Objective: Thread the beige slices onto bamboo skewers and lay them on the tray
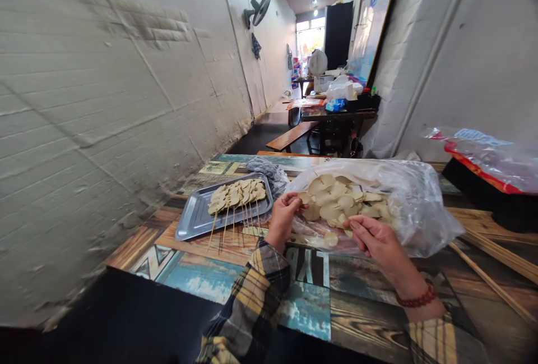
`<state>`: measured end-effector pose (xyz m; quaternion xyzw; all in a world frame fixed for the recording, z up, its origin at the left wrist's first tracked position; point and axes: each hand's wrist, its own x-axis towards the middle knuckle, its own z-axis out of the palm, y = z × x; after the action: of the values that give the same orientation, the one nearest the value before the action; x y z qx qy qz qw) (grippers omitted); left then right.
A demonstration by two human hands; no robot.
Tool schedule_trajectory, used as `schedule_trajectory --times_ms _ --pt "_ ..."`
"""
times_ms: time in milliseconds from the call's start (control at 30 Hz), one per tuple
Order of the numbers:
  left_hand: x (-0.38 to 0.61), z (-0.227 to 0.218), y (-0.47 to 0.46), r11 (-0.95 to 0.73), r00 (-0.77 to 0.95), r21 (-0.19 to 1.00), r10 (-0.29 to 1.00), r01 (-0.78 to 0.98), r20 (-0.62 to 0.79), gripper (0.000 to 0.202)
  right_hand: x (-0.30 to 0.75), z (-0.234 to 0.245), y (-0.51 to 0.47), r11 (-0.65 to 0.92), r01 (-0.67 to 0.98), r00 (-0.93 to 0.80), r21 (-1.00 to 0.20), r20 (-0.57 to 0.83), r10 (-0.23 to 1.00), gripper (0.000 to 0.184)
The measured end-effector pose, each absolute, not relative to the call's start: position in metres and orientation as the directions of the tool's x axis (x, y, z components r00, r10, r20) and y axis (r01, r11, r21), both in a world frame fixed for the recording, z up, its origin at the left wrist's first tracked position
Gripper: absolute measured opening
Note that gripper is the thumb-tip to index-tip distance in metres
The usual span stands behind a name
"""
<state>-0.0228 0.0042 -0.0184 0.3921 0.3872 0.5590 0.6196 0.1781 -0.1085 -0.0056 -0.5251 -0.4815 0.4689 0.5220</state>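
Note:
My left hand is closed in a pinch at the mouth of a clear plastic bag, touching a pale round slice. Inside the bag lies a heap of the same pale slices. My right hand rests at the bag's near edge with fingers curled together; what they hold is hidden. One loose slice lies between my hands. To the left, a metal tray holds several skewers threaded with slices.
A painted wooden table carries everything. Long bare bamboo sticks lie at the right, beside a red-edged plastic bag. A white brick wall runs close on the left. Benches and another table stand farther back.

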Motion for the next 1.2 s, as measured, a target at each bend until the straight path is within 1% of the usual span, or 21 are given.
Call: schedule_trajectory --times_ms 167,367,500,600,1000,1200 --pt "-0.028 -0.018 0.010 0.044 0.000 0.876 0.999 -0.480 -0.050 0.038 0.182 -0.009 -0.116 -0.017 0.122 -0.015 -0.992 -0.019 1.000 0.053" --pt "-0.030 -0.023 0.012 0.003 -0.066 0.875 0.997 -0.485 -0.040 0.037 0.185 -0.016 -0.117 -0.068 0.249 -0.128 -0.966 -0.103 0.986 0.057" --pt "-0.031 -0.024 0.012 0.002 -0.092 0.899 0.995 -0.438 -0.047 0.034 0.184 -0.020 -0.115 -0.048 0.284 -0.135 -0.958 -0.090 0.987 0.056" --pt "-0.031 -0.024 0.012 -0.001 -0.078 0.909 0.996 -0.417 -0.034 0.032 0.184 -0.021 -0.114 -0.040 0.299 -0.144 -0.954 -0.086 0.986 0.057" --pt "-0.029 -0.024 0.010 -0.027 -0.060 0.918 0.998 -0.395 0.004 0.031 0.186 -0.029 -0.112 -0.013 0.357 -0.125 -0.934 -0.062 0.990 0.053" --pt "-0.029 -0.023 0.010 -0.044 -0.054 0.919 0.998 -0.391 0.025 0.026 0.187 -0.032 -0.111 -0.006 0.355 -0.128 -0.935 -0.055 0.990 0.051"
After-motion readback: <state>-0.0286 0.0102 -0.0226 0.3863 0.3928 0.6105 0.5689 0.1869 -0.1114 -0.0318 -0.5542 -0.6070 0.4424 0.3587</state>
